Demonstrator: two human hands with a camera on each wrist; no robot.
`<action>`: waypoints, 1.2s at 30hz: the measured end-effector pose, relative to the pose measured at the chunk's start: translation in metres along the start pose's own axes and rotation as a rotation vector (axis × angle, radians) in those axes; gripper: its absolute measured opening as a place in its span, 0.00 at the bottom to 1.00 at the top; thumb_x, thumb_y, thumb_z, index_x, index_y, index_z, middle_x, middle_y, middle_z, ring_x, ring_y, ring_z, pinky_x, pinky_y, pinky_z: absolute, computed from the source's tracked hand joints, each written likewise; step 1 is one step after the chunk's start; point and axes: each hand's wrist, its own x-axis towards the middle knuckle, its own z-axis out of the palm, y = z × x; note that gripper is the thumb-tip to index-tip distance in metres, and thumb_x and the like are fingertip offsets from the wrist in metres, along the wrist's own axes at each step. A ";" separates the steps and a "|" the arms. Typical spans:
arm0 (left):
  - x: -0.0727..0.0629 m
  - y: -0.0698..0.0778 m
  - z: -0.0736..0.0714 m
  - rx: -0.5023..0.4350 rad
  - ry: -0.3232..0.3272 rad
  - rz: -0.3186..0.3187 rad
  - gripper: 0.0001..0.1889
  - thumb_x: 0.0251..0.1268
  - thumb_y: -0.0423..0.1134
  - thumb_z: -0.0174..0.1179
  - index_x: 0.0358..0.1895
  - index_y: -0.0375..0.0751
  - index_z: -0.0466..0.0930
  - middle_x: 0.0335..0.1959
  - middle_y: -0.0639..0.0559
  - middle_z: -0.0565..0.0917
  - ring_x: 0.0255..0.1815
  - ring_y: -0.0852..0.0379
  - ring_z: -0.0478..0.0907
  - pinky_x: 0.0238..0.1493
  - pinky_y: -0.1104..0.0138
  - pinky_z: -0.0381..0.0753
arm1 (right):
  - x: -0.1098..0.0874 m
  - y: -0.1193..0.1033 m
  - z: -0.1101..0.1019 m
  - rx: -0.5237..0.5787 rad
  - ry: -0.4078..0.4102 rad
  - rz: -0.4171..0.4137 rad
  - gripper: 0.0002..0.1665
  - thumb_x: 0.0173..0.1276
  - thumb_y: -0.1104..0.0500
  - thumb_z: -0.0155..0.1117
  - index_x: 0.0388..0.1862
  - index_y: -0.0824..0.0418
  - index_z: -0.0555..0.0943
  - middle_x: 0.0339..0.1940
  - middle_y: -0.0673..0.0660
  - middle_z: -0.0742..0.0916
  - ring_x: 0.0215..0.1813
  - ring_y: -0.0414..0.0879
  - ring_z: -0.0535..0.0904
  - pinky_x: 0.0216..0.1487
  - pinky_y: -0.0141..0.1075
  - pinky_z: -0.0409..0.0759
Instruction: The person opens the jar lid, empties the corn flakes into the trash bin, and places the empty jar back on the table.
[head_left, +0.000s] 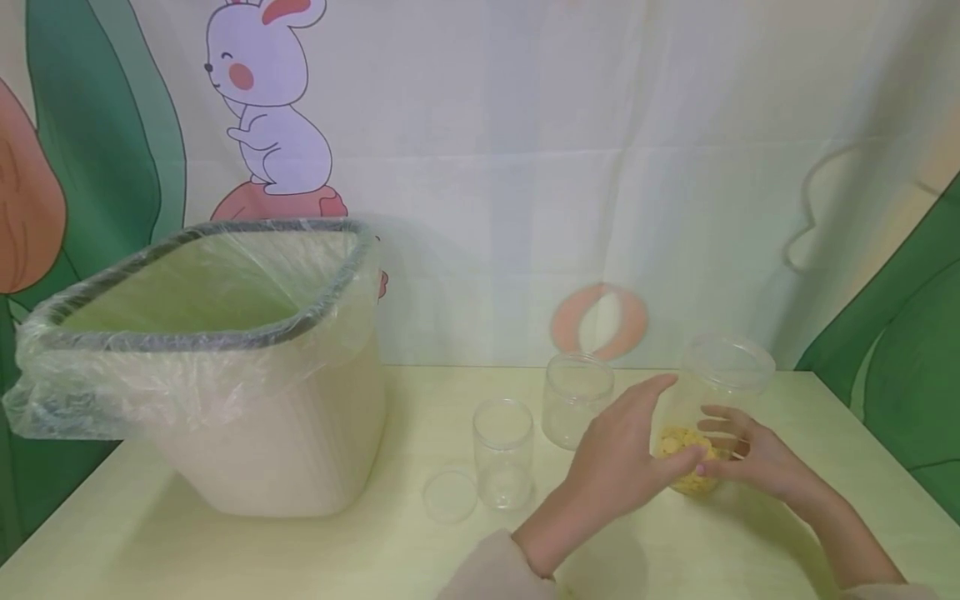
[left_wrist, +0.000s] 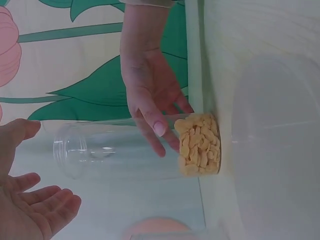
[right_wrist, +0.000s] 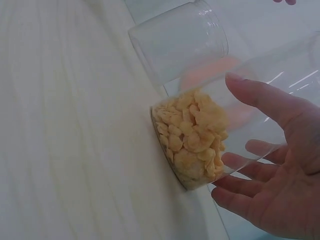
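A tall clear jar point(left_wrist: 115, 155) stands upright on the table, with yellow flakes point(right_wrist: 190, 140) filling its bottom part. My right hand point(head_left: 765, 462) is at the jar's lower right side, thumb and fingers spread around it; whether they touch the jar is hard to tell. My left hand point(head_left: 618, 454) is held on the jar's left side, thumb and fingers apart. In the left wrist view, the left hand's fingers point(left_wrist: 55, 205) stand off near the jar's open-looking mouth, with a gap between. Neither hand visibly grips anything.
Left of the hands stand a narrow clear jar point(head_left: 504, 467) and a wider clear jar point(head_left: 573, 408). A clear round lid point(head_left: 450, 497) lies flat beside the narrow one. A large lined bin point(head_left: 277, 442) occupies the table's left side. A printed curtain point(head_left: 465, 167) hangs behind.
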 end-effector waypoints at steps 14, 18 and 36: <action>0.017 -0.005 0.016 -0.138 0.033 -0.120 0.38 0.55 0.53 0.62 0.67 0.45 0.56 0.65 0.54 0.65 0.62 0.57 0.66 0.55 0.66 0.71 | -0.003 -0.006 -0.011 -0.116 0.023 -0.036 0.46 0.52 0.59 0.71 0.65 0.72 0.58 0.58 0.75 0.70 0.56 0.71 0.69 0.52 0.63 0.67; 0.019 -0.006 0.019 -0.244 0.034 -0.183 0.41 0.52 0.53 0.64 0.68 0.46 0.55 0.65 0.55 0.65 0.61 0.56 0.67 0.55 0.65 0.72 | -0.005 -0.007 -0.016 -0.147 0.025 -0.066 0.47 0.50 0.59 0.73 0.64 0.73 0.59 0.57 0.75 0.71 0.55 0.71 0.69 0.51 0.63 0.68; 0.017 -0.021 0.026 -0.671 0.048 -0.273 0.43 0.47 0.45 0.70 0.67 0.49 0.57 0.64 0.58 0.65 0.60 0.60 0.67 0.50 0.72 0.73 | -0.013 -0.017 -0.028 -0.257 -0.009 -0.099 0.41 0.43 0.55 0.76 0.54 0.70 0.69 0.54 0.71 0.75 0.55 0.67 0.70 0.49 0.57 0.72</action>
